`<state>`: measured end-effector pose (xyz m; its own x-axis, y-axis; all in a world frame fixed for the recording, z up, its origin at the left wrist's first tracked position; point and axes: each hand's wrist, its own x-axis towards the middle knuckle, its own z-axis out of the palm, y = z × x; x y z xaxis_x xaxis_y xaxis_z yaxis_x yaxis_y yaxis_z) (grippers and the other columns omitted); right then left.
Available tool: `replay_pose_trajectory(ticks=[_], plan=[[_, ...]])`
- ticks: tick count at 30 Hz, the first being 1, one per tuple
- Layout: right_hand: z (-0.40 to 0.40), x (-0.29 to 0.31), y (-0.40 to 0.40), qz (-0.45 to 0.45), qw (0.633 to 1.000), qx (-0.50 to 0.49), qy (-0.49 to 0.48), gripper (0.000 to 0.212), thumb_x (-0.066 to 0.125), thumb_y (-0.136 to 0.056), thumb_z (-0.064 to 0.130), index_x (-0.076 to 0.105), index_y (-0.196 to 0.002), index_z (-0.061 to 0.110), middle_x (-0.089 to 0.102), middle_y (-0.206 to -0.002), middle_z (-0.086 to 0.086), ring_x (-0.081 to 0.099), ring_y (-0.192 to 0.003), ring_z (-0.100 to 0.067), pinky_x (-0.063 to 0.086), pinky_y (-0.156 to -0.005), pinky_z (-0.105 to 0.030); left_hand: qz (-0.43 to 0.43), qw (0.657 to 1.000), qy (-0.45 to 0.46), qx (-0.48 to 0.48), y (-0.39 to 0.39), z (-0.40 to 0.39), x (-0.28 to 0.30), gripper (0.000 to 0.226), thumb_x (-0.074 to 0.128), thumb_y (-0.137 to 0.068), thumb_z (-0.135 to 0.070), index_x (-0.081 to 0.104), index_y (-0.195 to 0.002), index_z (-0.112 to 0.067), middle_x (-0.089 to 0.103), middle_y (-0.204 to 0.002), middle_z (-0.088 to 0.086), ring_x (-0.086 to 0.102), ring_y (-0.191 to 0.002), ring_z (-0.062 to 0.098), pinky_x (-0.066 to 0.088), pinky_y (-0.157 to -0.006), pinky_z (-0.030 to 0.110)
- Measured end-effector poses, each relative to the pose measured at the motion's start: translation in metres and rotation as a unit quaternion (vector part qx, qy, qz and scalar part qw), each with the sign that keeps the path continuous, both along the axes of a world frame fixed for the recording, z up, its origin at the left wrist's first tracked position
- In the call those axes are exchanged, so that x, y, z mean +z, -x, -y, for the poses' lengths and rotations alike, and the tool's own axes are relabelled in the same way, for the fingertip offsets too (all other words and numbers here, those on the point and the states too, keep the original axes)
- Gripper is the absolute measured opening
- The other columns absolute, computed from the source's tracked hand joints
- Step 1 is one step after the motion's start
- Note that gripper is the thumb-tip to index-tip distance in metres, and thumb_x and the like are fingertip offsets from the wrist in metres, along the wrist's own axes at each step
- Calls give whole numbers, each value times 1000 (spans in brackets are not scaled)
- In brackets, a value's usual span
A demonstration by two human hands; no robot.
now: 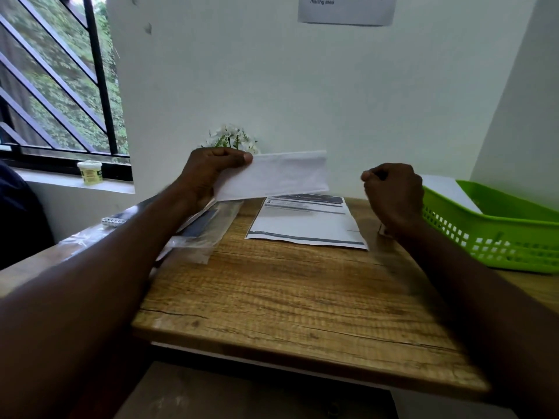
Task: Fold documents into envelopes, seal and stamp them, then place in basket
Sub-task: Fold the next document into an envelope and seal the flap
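While left hand (208, 173) pinches the envelope (272, 175) mid-frame, right hand (391, 193) is curled w/ nothing visible; imo grab the document (305, 220) and fold it evenly.

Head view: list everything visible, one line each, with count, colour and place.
Envelope: one, white, held up above the table's far edge.
Document: one, white with dark print, flat on the table.
Basket: one, green, table's right side, white paper inside.
Plastic sleeves: a few, clear, table's left side.
Table: one, brown wood.
Flowers: one bunch, white, by the wall.
Jar: one, cream, on the windowsill.
Notice: one, white, on the wall.
Hands: left hand pinches the envelope; right hand curled, apparently holding nothing.
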<state>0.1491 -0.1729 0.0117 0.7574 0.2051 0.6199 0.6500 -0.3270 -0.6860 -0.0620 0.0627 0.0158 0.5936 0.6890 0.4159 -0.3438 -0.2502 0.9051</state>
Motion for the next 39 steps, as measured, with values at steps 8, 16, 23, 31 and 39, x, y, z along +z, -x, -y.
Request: replay_pose_trajectory(ticks=[8, 16, 23, 31, 39], plan=[[-11, 5, 21, -156, 938, 287, -118, 31, 68, -92, 54, 73, -106, 27, 76, -104, 7, 71, -95, -9, 52, -75, -28, -8, 999, -8, -52, -14, 13, -5, 11, 81, -80, -10, 77, -89, -7, 77, -96, 9, 73, -87, 19, 58, -85, 36], [-15, -1, 15, -206, 932, 260, -144, 21, 86, -81, 20, 81, -98, 8, 77, -91, -1, 70, -80, -12, 55, -69, -25, -54, 994, 13, -94, -27, 25, -12, 14, 81, -82, -8, 74, -92, -1, 77, -91, 9, 75, -85, 20, 61, -75, 30], [-20, -7, -4, -207, 948, 178, -164, 13, 91, -75, 27, 80, -77, 20, 79, -86, -1, 73, -89, -19, 58, -80, -31, -51, 996, 55, -43, -20, 18, -8, 24, 77, -90, -18, 72, -105, 0, 79, -101, 14, 77, -91, 25, 61, -71, 32], [-23, -11, 3, -85, 983, 130, -96, 22, 63, -85, 14, 78, -81, 30, 76, -87, 9, 67, -86, -11, 52, -78, -30, -88, 994, 1, 67, -31, 21, -12, 33, 70, -96, -19, 68, -106, 12, 70, -90, 21, 68, -76, 30, 55, -63, 36], [-11, -5, 22, -7, 996, 89, 0, 21, 64, -88, 12, 81, -93, 22, 78, -95, 0, 70, -95, -19, 56, -91, -40, -112, 969, -137, 170, -34, 26, -18, 26, 71, -96, -32, 70, -81, -10, 69, -79, 4, 63, -63, 15, 45, -50, 23]])
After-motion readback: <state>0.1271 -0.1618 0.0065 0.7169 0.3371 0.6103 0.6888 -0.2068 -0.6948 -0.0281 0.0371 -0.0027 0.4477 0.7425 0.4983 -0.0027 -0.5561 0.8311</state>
